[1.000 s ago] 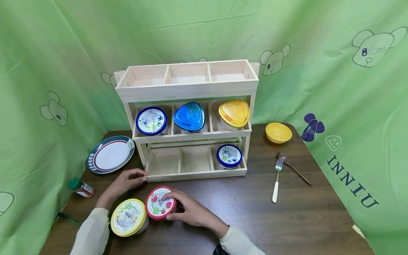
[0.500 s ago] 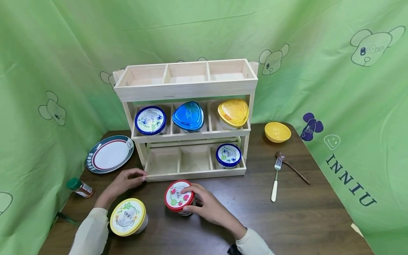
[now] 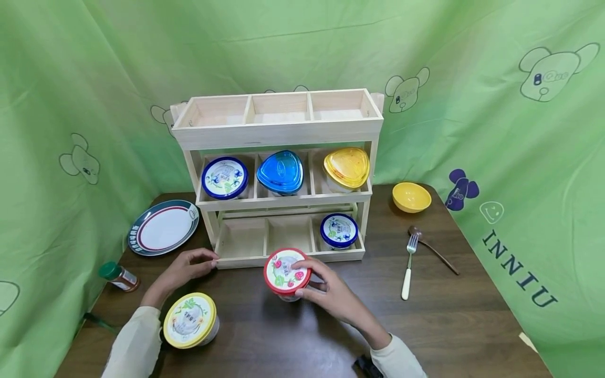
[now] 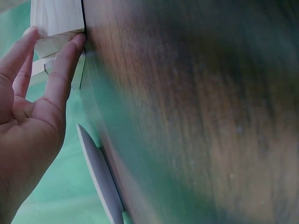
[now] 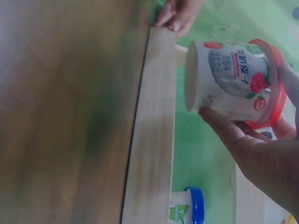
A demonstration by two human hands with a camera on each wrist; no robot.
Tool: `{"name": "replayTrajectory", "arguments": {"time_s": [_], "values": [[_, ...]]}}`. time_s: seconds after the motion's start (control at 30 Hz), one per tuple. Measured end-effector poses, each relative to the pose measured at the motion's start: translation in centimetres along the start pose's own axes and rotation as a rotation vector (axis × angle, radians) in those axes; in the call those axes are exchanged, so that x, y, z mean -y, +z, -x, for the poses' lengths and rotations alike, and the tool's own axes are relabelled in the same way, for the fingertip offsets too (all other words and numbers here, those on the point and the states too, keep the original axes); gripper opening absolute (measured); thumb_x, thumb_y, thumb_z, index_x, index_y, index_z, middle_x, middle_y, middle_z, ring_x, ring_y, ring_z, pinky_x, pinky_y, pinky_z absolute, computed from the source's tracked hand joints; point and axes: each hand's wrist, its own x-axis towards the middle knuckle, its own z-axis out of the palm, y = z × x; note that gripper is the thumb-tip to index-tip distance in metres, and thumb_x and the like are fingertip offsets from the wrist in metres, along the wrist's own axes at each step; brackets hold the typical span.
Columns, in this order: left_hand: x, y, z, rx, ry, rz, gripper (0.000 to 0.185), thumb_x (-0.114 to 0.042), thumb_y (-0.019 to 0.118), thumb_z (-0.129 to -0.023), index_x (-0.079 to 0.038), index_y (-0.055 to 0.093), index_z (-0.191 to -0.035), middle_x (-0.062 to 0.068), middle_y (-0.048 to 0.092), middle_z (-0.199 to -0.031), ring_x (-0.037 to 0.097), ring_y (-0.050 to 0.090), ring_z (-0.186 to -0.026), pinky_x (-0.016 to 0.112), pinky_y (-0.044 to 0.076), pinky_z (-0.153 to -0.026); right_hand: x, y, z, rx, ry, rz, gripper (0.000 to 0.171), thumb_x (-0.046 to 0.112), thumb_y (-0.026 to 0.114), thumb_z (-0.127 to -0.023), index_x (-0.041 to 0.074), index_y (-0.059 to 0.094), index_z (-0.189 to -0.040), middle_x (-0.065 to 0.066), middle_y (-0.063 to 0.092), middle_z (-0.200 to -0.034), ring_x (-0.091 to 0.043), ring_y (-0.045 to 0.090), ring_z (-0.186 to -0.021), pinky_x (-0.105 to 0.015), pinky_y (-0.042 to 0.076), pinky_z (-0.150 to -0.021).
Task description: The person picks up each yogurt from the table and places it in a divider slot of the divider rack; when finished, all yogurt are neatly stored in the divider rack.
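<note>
My right hand (image 3: 326, 289) grips a red-lidded strawberry cup (image 3: 286, 271) and holds it just above the table in front of the wooden rack (image 3: 279, 131). In the right wrist view the red-lidded cup (image 5: 233, 86) hangs clear of the tabletop, with my thumb (image 5: 224, 128) under its side. My left hand (image 3: 186, 268) rests on the table with its fingertips (image 4: 77, 39) touching the rack's lower left corner (image 4: 53, 18). A yellow-lidded cup (image 3: 190, 320) stands by my left forearm.
The rack's middle shelf holds a blue-rimmed cup (image 3: 224, 177), a blue lidded tub (image 3: 280, 171) and a yellow lidded tub (image 3: 347, 167); another blue-rimmed cup (image 3: 338, 230) sits bottom right. A plate (image 3: 163, 227), spice jar (image 3: 119, 276), yellow bowl (image 3: 411, 197), fork (image 3: 408, 265) and spoon (image 3: 432, 248) lie around.
My right hand has lifted the red-lidded cup away from the yellow-lidded cup and carried it right and toward the rack. The left hand has stayed at the rack's corner.
</note>
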Motion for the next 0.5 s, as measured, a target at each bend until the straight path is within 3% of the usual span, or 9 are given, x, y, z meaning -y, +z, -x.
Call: {"name": "replayTrajectory", "arguments": {"time_s": [0.23, 0.5], "values": [[0.0, 0.0, 0.1, 0.003, -0.002, -0.01, 0.032, -0.021, 0.069, -0.109, 0.0, 0.07, -0.133, 0.011, 0.07, -0.121, 0.022, 0.06, -0.102, 0.031, 0.055, -0.084, 0.5, -0.8, -2.1, -0.122, -0.072, -0.007, 0.05, 0.005, 0.08, -0.098, 0.006, 0.063, -0.144, -0.016, 0.059, -0.147, -0.03, 0.062, -0.128, -0.038, 0.054, -0.106], [0.0, 0.0, 0.1, 0.016, 0.016, 0.034, 0.032, -0.017, 0.069, -0.109, 0.004, 0.069, -0.133, 0.015, 0.07, -0.121, 0.02, 0.062, -0.101, 0.028, 0.057, -0.085, 0.7, -1.4, -4.4, -0.182, -0.093, -0.04, 0.048, 0.001, 0.078, -0.099, 0.005, 0.062, -0.144, -0.016, 0.053, -0.157, -0.033, 0.053, -0.141, -0.043, 0.051, -0.111]]}}
